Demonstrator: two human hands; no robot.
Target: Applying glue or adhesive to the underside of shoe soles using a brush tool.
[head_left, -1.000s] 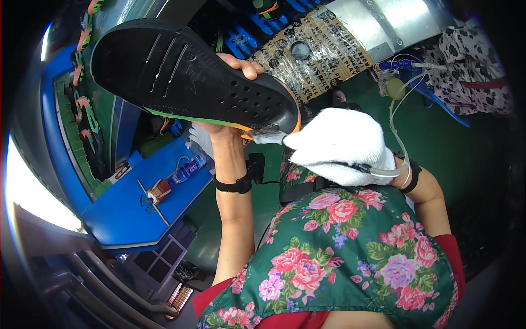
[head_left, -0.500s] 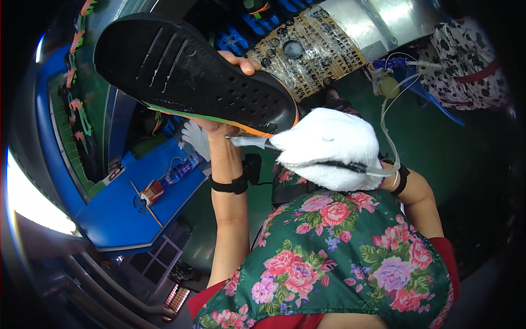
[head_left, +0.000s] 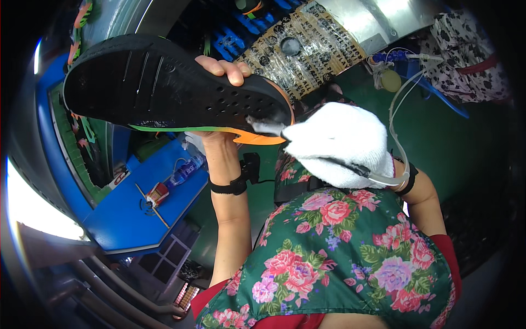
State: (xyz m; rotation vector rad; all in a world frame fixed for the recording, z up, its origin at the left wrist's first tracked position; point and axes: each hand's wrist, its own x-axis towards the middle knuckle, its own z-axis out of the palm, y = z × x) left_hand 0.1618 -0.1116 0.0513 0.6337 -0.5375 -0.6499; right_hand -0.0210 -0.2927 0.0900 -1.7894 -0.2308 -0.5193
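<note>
A large black shoe sole (head_left: pixel 164 82), with slots and round holes in its face and a green and orange edge, is tilted up in front of me. My left hand (head_left: pixel 227 70) is closed around it, fingers over the far edge and the palm hidden beneath. My right hand (head_left: pixel 339 145), covered in white knit cloth, is closed on a brush (head_left: pixel 267 127) with pale, wet-looking bristles. The bristles lie over the heel end of the sole, seemingly touching it. A clear tube (head_left: pixel 405 164) runs to the right hand; the cloth hides its fingers.
A blue table (head_left: pixel 126 219) on the left bears a plastic bottle (head_left: pixel 183 171) and a small red container with a stick. A tape-covered cardboard sheet (head_left: pixel 307 49) lies ahead beside a metal surface (head_left: pixel 378 19). Spotted fabric (head_left: pixel 466 55) hangs at the right, near a blue frame.
The sole has shifted left and turned slightly in my left hand. The brush has gone from below the sole's near edge up onto its heel area.
</note>
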